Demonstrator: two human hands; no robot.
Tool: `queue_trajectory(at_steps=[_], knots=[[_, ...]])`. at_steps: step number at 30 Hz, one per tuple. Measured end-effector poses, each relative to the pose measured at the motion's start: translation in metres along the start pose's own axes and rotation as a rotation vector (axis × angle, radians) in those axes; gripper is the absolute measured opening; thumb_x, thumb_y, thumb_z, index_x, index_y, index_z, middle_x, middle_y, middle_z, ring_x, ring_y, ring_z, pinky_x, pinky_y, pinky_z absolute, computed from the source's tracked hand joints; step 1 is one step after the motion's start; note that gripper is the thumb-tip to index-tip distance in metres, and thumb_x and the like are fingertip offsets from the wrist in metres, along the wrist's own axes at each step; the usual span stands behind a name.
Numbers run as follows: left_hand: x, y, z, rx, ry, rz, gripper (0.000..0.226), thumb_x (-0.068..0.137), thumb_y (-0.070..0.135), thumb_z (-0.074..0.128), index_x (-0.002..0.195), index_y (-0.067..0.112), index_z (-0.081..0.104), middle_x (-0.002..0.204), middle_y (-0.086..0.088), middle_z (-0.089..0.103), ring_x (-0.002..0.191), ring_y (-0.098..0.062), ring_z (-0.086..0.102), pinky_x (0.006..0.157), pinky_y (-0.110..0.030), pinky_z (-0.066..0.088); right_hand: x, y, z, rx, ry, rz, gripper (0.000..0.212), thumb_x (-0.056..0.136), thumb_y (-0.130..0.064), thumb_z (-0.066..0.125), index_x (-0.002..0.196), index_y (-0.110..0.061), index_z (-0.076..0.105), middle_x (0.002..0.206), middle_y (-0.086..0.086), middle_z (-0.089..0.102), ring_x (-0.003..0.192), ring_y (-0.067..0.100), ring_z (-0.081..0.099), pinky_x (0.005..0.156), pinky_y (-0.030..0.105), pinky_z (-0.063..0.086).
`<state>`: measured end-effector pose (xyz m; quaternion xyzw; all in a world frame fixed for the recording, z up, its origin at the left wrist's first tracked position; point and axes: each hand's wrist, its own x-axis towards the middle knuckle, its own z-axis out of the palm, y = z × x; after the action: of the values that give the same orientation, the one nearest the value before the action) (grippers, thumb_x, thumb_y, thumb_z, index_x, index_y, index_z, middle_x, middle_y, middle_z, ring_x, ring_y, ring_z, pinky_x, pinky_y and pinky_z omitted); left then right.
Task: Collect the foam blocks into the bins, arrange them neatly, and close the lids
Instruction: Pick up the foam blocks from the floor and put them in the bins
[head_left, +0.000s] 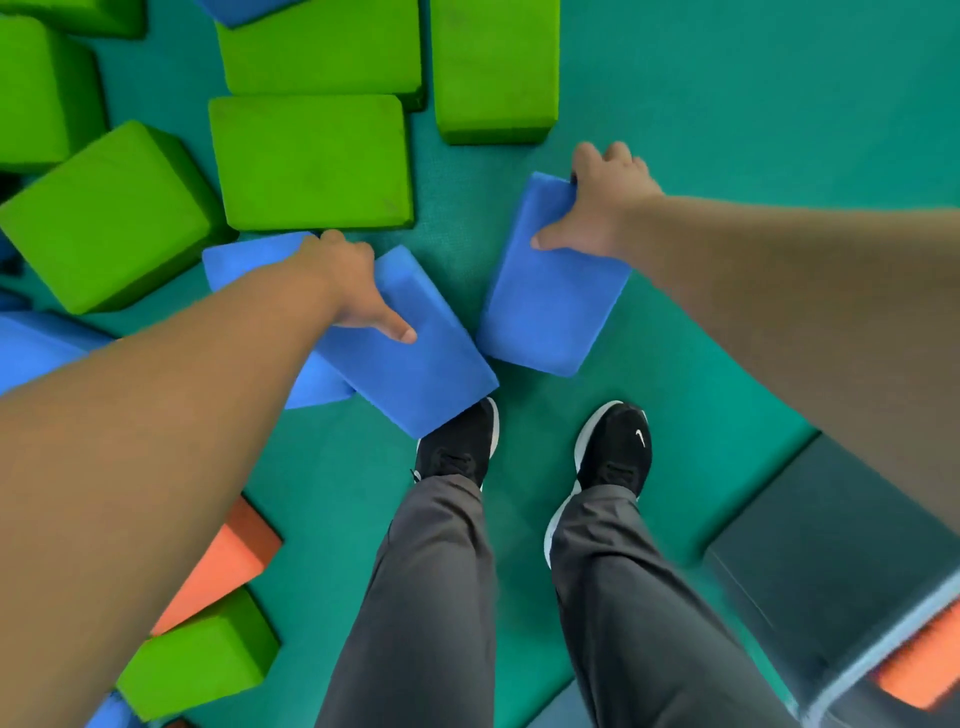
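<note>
Gripping a blue block (415, 364) in our left hand (348, 283) and a second blue block (545, 312) in our right hand (602, 208), thumbs pressed on top, we judge most work is left: green blocks (311, 161) litter the mat (727, 104); the bin (831, 545) stands at our right

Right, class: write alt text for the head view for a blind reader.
Seen from above, the left hand grips the left blue block and the right hand grips the right blue block over a teal floor. Green blocks lie beyond.
</note>
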<state>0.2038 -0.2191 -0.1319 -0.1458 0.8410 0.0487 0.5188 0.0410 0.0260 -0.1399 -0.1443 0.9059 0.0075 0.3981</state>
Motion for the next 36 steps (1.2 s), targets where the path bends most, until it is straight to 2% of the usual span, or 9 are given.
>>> queue_trajectory(at_steps=[4, 9, 11, 14, 17, 21, 28, 33, 36], knots=[[-0.027, 0.018, 0.005, -0.032, 0.049, 0.006, 0.111, 0.052, 0.086, 0.079, 0.129, 0.012, 0.048, 0.128, -0.019, 0.046, 0.123, -0.041, 0.045, 0.099, -0.05, 0.047, -0.037, 0.024, -0.001, 0.157, -0.03, 0.045, 0.09, 0.068, -0.051, 0.09, 0.13, -0.01, 0.04, 0.133, 0.012, 0.051, 0.122, 0.036, 0.054, 0.082, 0.04, 0.043], [-0.057, 0.051, 0.012, -0.201, 0.065, -0.037, 0.104, 0.067, 0.063, 0.089, 0.138, 0.006, 0.038, 0.135, -0.019, 0.056, 0.121, -0.039, 0.058, 0.081, -0.04, 0.044, -0.101, 0.054, 0.0, 0.148, -0.042, 0.068, 0.111, 0.055, -0.079, 0.082, 0.14, -0.02, 0.044, 0.134, 0.008, 0.049, 0.127, 0.035, 0.047, 0.102, 0.047, 0.047], [-0.068, 0.068, 0.011, -0.173, 0.088, -0.048, 0.104, 0.066, 0.062, 0.089, 0.137, 0.006, 0.036, 0.133, -0.018, 0.057, 0.12, -0.039, 0.06, 0.08, -0.041, 0.046, -0.129, 0.064, 0.013, 0.118, -0.037, 0.061, 0.096, 0.057, -0.077, 0.079, 0.127, -0.019, 0.047, 0.125, 0.01, 0.046, 0.117, 0.038, 0.048, 0.096, 0.048, 0.048], [-0.09, 0.102, 0.005, -0.066, 0.126, -0.026, 0.098, 0.066, 0.058, 0.087, 0.134, 0.008, 0.037, 0.132, -0.017, 0.057, 0.12, -0.038, 0.06, 0.087, -0.045, 0.05, -0.176, 0.078, 0.036, 0.163, 0.005, 0.084, 0.075, 0.066, -0.057, 0.08, 0.116, -0.017, 0.042, 0.117, 0.008, 0.04, 0.103, 0.037, 0.05, 0.078, 0.044, 0.044], [-0.118, 0.139, 0.0, 0.036, 0.163, 0.03, 0.083, 0.071, 0.049, 0.083, 0.129, 0.01, 0.039, 0.131, -0.015, 0.055, 0.12, -0.038, 0.058, 0.088, -0.044, 0.049, -0.223, 0.094, 0.057, 0.271, 0.042, 0.173, 0.062, 0.072, -0.047, 0.074, 0.113, -0.017, 0.038, 0.107, 0.005, 0.044, 0.099, 0.036, 0.056, 0.076, 0.042, 0.043], [-0.151, 0.184, -0.012, 0.141, 0.237, 0.12, 0.074, 0.076, 0.047, 0.08, 0.126, 0.011, 0.04, 0.128, -0.014, 0.052, 0.118, -0.037, 0.057, 0.085, -0.044, 0.047, -0.276, 0.121, 0.077, 0.441, 0.046, 0.308, 0.053, 0.077, -0.052, 0.067, 0.104, -0.02, 0.035, 0.101, 0.001, 0.046, 0.096, 0.033, 0.055, 0.076, 0.042, 0.042], [-0.207, 0.263, -0.035, 0.159, 0.41, 0.27, 0.067, 0.071, 0.049, 0.076, 0.114, 0.009, 0.041, 0.116, -0.013, 0.047, 0.103, -0.04, 0.057, 0.076, -0.044, 0.045, -0.345, 0.2, 0.046, 0.681, 0.155, 0.46, 0.062, 0.073, -0.058, 0.072, 0.109, -0.018, 0.041, 0.111, 0.003, 0.055, 0.099, 0.033, 0.059, 0.079, 0.044, 0.051], [-0.255, 0.346, -0.083, 0.176, 0.55, 0.364, 0.074, 0.071, 0.049, 0.078, 0.12, 0.006, 0.041, 0.122, -0.017, 0.049, 0.107, -0.043, 0.059, 0.083, -0.05, 0.05, -0.373, 0.288, -0.005, 1.047, 0.278, 0.661, 0.102, 0.063, -0.077, 0.075, 0.135, -0.011, 0.048, 0.13, 0.005, 0.061, 0.118, 0.028, 0.061, 0.09, 0.039, 0.051], [-0.287, 0.404, -0.116, 0.171, 0.634, 0.459, 0.074, 0.072, 0.049, 0.077, 0.121, 0.006, 0.041, 0.123, -0.018, 0.049, 0.107, -0.044, 0.059, 0.083, -0.052, 0.049, -0.401, 0.343, -0.036, 1.163, 0.4, 0.686, 0.104, 0.065, -0.078, 0.075, 0.14, -0.011, 0.047, 0.138, 0.004, 0.059, 0.126, 0.026, 0.058, 0.097, 0.038, 0.048]])
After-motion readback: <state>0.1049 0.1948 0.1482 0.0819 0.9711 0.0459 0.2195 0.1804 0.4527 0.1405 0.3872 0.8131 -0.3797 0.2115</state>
